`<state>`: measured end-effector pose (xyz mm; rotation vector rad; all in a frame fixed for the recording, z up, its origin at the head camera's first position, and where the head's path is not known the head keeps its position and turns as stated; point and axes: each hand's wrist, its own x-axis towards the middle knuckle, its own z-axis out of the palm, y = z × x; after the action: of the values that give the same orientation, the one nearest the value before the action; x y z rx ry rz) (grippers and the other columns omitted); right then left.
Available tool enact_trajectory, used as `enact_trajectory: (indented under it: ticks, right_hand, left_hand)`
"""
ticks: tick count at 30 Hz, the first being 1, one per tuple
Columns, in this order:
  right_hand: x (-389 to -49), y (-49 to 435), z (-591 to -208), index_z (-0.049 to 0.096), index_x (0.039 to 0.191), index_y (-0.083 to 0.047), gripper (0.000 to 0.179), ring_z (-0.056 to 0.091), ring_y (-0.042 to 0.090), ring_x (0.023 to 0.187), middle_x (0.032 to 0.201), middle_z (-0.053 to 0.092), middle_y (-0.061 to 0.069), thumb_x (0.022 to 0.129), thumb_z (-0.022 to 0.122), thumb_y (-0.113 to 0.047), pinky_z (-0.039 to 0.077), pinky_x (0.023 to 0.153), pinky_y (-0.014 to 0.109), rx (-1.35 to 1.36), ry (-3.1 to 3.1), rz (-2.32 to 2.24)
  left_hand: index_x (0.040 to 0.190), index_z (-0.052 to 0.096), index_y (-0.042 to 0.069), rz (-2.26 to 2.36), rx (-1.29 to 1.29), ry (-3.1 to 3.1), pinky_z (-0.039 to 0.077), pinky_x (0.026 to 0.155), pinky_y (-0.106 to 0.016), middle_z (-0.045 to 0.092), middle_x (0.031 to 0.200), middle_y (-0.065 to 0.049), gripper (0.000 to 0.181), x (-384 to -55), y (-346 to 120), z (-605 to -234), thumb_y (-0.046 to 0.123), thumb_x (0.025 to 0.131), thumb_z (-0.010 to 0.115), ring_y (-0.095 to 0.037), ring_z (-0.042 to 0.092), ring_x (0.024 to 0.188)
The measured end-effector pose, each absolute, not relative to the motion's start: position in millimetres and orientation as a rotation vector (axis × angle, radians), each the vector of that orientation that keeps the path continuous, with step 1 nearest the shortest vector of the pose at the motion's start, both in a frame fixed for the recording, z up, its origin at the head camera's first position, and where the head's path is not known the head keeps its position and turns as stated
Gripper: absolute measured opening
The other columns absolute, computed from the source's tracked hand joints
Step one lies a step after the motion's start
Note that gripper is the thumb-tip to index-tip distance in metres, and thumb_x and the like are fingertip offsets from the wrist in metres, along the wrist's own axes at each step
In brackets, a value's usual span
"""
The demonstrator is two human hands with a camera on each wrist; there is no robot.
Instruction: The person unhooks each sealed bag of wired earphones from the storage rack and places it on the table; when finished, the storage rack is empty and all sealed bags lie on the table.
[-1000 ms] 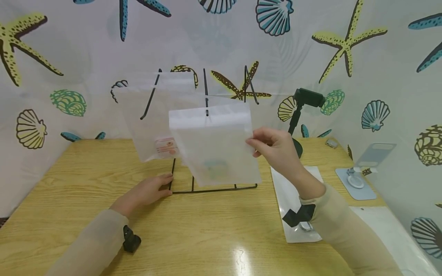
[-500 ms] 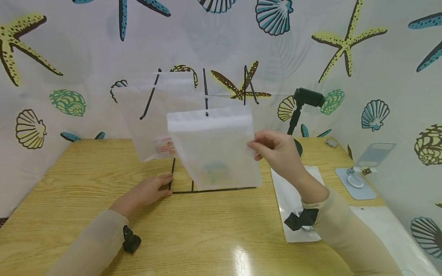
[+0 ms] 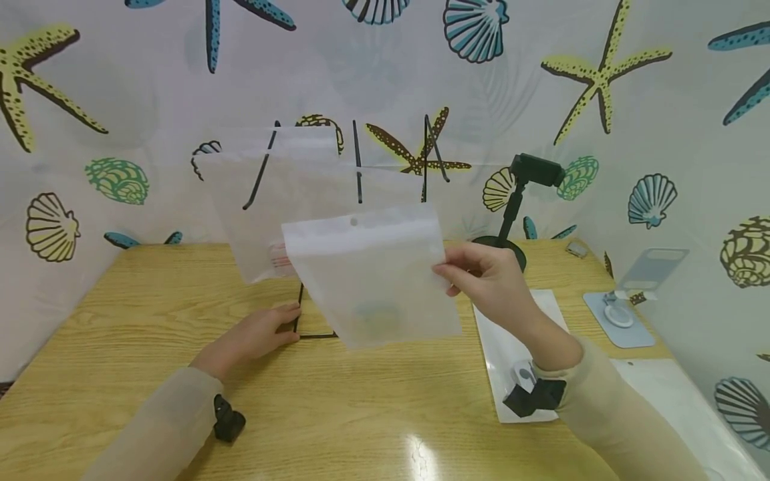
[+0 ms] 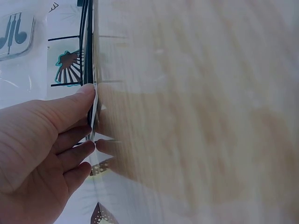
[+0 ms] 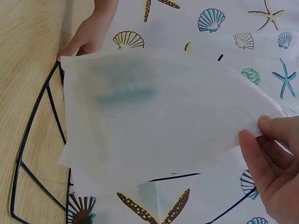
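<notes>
Lower and nearer than in the earlier frame, the bag (image 3: 375, 280) now hangs in front of the rack (image 3: 317, 336), its hole clear of the middle hook (image 3: 359, 190). Pinched by only 1 edge, it might twist, slip or brush the bags behind (image 3: 259, 234). Right hand (image 3: 484, 277), reaching in from near right, pinches its right side; left hand (image 3: 255, 333), low at the desk (image 3: 150, 287), grips the rack's near left corner.

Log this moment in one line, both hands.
left hand: holds black rack | right hand: pinches translucent bag | bag hole: clear of middle hook | left bag: hanging
</notes>
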<state>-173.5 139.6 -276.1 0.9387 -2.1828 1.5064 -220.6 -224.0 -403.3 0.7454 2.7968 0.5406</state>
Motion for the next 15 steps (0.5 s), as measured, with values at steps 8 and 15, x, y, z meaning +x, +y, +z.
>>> enact_trajectory:
  ticks: [8,15]
  right_hand:
    - [-160,147,-285,0.067,0.083,0.002,0.01,0.06,0.016,0.053,0.072,0.064,0.006,0.079,0.065,0.011,0.053,0.051,0.028,1.006,-2.175,1.521]
    - [-143,159,-293,0.064,0.081,0.005,0.012,0.059,0.016,0.051,0.068,0.06,0.008,0.077,0.064,0.016,0.052,0.05,0.026,1.016,-2.195,1.603]
  left_hand:
    - [0.134,0.038,-0.011,0.557,0.743,2.795,0.029,0.1,-0.053,0.033,0.138,-0.029,0.056,-222,-224,-406,0.019,0.092,0.058,-0.044,0.031,0.125]
    - [0.133,0.039,-0.011,0.563,0.77,2.804,0.03,0.099,-0.053,0.034,0.138,-0.029,0.055,-224,-226,-409,0.018,0.091,0.059,-0.044,0.033,0.125]
